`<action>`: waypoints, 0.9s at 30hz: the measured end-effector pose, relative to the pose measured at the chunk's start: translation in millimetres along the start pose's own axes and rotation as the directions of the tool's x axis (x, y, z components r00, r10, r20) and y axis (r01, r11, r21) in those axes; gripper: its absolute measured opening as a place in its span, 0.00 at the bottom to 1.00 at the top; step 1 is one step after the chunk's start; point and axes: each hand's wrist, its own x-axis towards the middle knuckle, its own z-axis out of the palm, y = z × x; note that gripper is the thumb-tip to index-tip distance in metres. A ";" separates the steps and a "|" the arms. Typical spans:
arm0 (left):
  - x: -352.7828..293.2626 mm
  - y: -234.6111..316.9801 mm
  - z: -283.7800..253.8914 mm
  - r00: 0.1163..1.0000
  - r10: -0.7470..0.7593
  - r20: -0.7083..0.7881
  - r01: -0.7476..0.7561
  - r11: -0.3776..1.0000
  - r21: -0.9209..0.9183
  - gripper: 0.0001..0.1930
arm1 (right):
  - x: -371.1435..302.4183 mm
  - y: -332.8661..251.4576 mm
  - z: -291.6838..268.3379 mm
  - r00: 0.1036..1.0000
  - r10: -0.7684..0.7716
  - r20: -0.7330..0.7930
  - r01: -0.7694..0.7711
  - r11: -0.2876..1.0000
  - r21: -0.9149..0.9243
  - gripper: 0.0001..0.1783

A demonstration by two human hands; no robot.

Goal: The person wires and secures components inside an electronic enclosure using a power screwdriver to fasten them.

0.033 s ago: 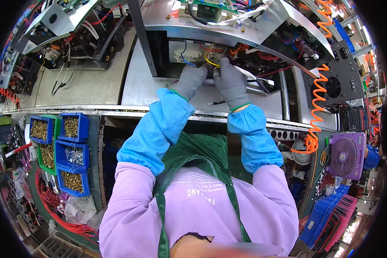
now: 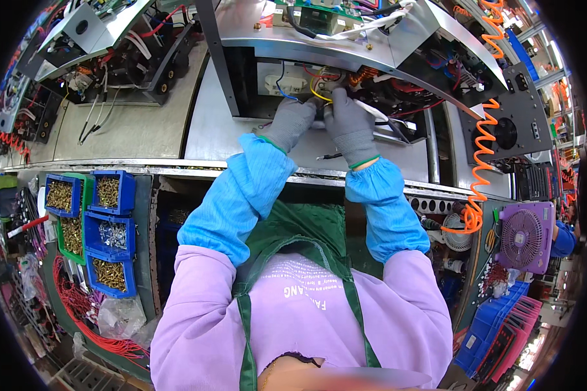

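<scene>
Both of my hands, in grey gloves, reach into the open front of a metal chassis (image 2: pixel 287 47). My left hand (image 2: pixel 289 125) is closed at its lower edge, beside a blue wire (image 2: pixel 281 83) that runs down to its fingers. My right hand (image 2: pixel 349 128) is closed just to the right, its fingertips at the lower end of a yellow wire (image 2: pixel 316 90). What the fingertips pinch is hidden by the gloves. Behind them sits a pale oval part (image 2: pixel 285 85). A white cable (image 2: pixel 370 111) passes beside my right hand, and a short black lead (image 2: pixel 329 156) lies below it.
Another open chassis (image 2: pixel 120 72) stands at the left. Blue bins (image 2: pixel 111 238) of brass-coloured screws and silver hardware sit at the lower left, beside red wires (image 2: pixel 91 326). An orange coiled hose (image 2: pixel 479 163) hangs at the right, near a purple fan (image 2: pixel 526 238) and a black panel (image 2: pixel 505 117).
</scene>
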 end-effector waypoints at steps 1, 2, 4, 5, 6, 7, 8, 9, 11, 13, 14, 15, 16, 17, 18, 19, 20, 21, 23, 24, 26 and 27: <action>7.0 -10.7 -6.5 1.000 0.005 -0.007 -0.005 1.000 -0.002 0.16 | 0.6 -3.4 -2.1 1.000 -0.008 -0.003 0.008 1.000 0.002 0.15; 21.7 -31.2 -17.0 0.970 0.225 0.094 -0.235 0.965 0.114 0.16 | 1.9 -6.8 -3.8 1.000 -0.030 -0.003 0.030 0.999 -0.028 0.15; 30.2 -37.2 -20.0 0.880 0.414 0.233 -0.460 0.865 0.201 0.17 | 2.1 -5.9 -3.9 0.999 -0.037 -0.005 0.036 0.997 -0.066 0.14; 25.1 -27.6 -18.5 0.938 0.269 0.220 -0.310 0.934 0.178 0.16 | 1.1 -4.9 -1.3 1.000 -0.011 0.027 0.013 0.997 -0.072 0.15; 20.5 -20.4 -16.0 0.970 0.116 0.213 -0.151 0.976 0.155 0.15 | -0.4 -2.8 0.6 0.998 0.016 0.058 -0.011 0.997 -0.078 0.15; 15.0 -18.3 -13.5 0.969 0.116 0.218 -0.152 0.976 0.157 0.15 | -3.2 -1.0 1.9 0.998 0.020 0.056 -0.016 0.997 -0.079 0.15; 9.0 -17.4 -9.7 0.973 0.143 0.179 -0.132 0.988 -0.076 0.15 | -7.4 1.5 2.5 0.999 -0.041 -0.010 0.042 0.999 0.019 0.16; 6.6 -17.0 -6.2 0.978 0.159 0.138 -0.111 0.946 -0.306 0.14 | -12.2 4.0 1.3 0.992 -0.095 -0.083 0.104 0.988 0.112 0.18; 11.3 -21.7 -9.5 0.981 0.138 0.137 -0.084 0.936 -0.343 0.14 | -24.0 1.6 -6.9 0.961 -0.170 -0.220 0.223 0.944 0.242 0.17; 13.6 -22.9 -15.2 0.985 0.116 0.131 -0.058 0.923 -0.380 0.14 | -39.1 5.0 -14.4 0.905 -0.225 -0.361 0.355 0.867 0.350 0.16; 14.1 -21.5 -16.8 0.986 0.087 0.143 -0.029 0.931 -0.364 0.15 | -48.4 14.5 -19.3 0.941 -0.240 -0.239 0.306 0.906 0.293 0.14; 14.7 -20.4 -18.5 0.986 0.057 0.154 0.000 0.938 -0.347 0.15 | -53.5 24.1 -22.8 0.964 -0.243 -0.113 0.263 0.937 0.229 0.12; 14.2 -20.3 -18.3 0.985 0.053 0.161 0.005 0.939 -0.343 0.15 | -55.0 30.1 -28.9 0.987 -0.158 -0.040 0.163 0.970 0.182 0.13; 14.1 -20.2 -18.4 0.980 0.065 0.186 0.007 0.931 -0.365 0.16 | -54.8 30.8 -34.0 0.997 0.030 0.066 -0.033 0.999 0.042 0.19; 13.9 -20.3 -19.1 0.975 0.077 0.209 0.010 0.922 -0.387 0.16 | -51.2 29.6 -41.1 0.993 0.106 0.058 -0.108 0.993 0.047 0.21; 14.9 -18.8 -18.3 0.968 0.093 0.235 0.011 0.913 -0.409 0.17 | -45.7 30.5 -46.7 0.982 0.184 0.045 -0.186 0.981 0.051 0.23; 15.1 -17.2 -19.3 0.966 0.093 0.241 0.013 0.914 -0.405 0.17 | -44.0 37.2 -39.4 0.969 0.247 -0.002 -0.244 0.958 0.148 0.26; 15.0 -15.5 -21.2 0.960 0.023 0.278 0.111 0.882 -0.458 0.17 | -39.7 40.1 -35.6 0.968 0.252 -0.004 -0.249 0.957 0.148 0.26; 12.0 -8.6 -18.3 0.946 -0.044 0.322 0.209 0.841 -0.499 0.17 | -27.5 43.2 -30.0 0.934 0.226 -0.275 -0.060 0.861 0.505 0.18; 9.1 -5.6 -14.3 0.943 -0.053 0.328 0.223 0.832 -0.508 0.17 | -18.7 46.3 -33.0 0.911 0.137 -0.388 0.036 0.912 0.408 0.14; 14.6 -12.9 -18.9 0.944 -0.060 0.325 0.230 0.826 -0.515 0.17 | -5.4 38.2 -43.3 0.924 0.269 -0.272 -0.059 0.803 0.593 0.13; 27.0 -31.5 -26.8 0.933 0.139 0.331 -0.037 0.955 -0.294 0.18 | 1.2 29.8 -50.4 0.921 0.367 -0.129 -0.157 0.654 0.741 0.12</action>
